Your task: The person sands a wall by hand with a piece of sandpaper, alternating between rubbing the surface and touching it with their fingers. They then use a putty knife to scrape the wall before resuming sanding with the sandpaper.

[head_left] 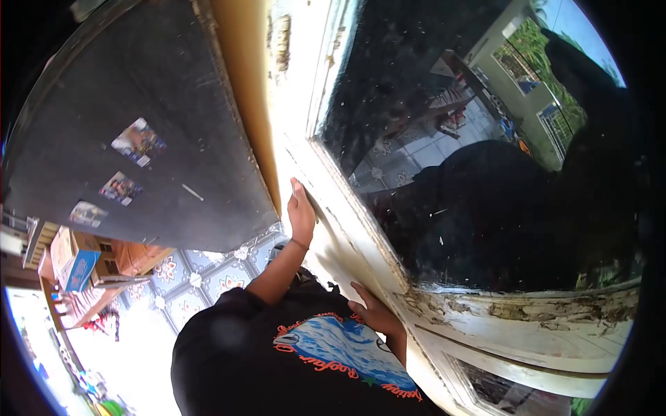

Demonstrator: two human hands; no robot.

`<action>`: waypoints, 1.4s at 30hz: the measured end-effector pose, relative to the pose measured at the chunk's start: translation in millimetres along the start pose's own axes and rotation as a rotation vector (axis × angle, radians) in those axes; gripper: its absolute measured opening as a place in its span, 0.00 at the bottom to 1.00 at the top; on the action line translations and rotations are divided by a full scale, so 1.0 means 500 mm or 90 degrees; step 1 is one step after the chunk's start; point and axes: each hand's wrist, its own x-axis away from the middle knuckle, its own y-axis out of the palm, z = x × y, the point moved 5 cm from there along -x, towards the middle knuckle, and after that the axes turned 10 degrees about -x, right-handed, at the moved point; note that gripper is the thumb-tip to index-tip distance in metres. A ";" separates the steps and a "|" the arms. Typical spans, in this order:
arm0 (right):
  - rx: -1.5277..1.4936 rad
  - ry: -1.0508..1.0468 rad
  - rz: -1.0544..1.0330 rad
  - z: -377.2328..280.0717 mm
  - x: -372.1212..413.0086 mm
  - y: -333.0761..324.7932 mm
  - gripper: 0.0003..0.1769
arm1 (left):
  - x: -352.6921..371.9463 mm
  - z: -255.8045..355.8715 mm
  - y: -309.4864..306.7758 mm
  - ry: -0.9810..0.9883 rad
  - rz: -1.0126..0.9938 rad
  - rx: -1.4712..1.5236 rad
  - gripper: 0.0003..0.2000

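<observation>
Here, left hand [302,218] and right hand [379,316], fingers extended and gripping nothing visible, lie beside the white window frame [347,208], center right; it looks stiff, its dark glass [485,222] likely heavy and breakable, the straight side edge [371,247] a sounder hold than the flaking sill [513,310].

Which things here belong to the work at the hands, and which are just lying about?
Belongs, judging by where the hands are:
- white frame, with left hand and right hand at it
- dark pane set in the frame

Seemingly just about:
- boxes
- dark panel, bearing small pictures

Both hands look empty.
</observation>
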 end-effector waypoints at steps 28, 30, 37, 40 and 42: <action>-0.099 0.019 0.000 0.054 -0.072 0.022 0.35 | -0.231 0.150 -0.011 0.022 0.028 0.006 0.29; -0.120 0.041 -0.012 0.056 -0.079 0.022 0.36 | -0.248 0.203 -0.013 0.263 0.082 -0.009 0.29; -0.135 0.078 0.021 0.051 -0.089 0.026 0.35 | -0.282 0.208 -0.008 0.292 0.065 -0.020 0.27; -0.133 0.062 0.017 0.050 -0.101 0.019 0.35 | -0.265 0.198 -0.013 0.297 0.044 -0.053 0.27; -0.175 0.073 0.004 0.071 -0.100 0.028 0.35 | -0.291 0.164 -0.020 0.018 -0.001 -0.105 0.27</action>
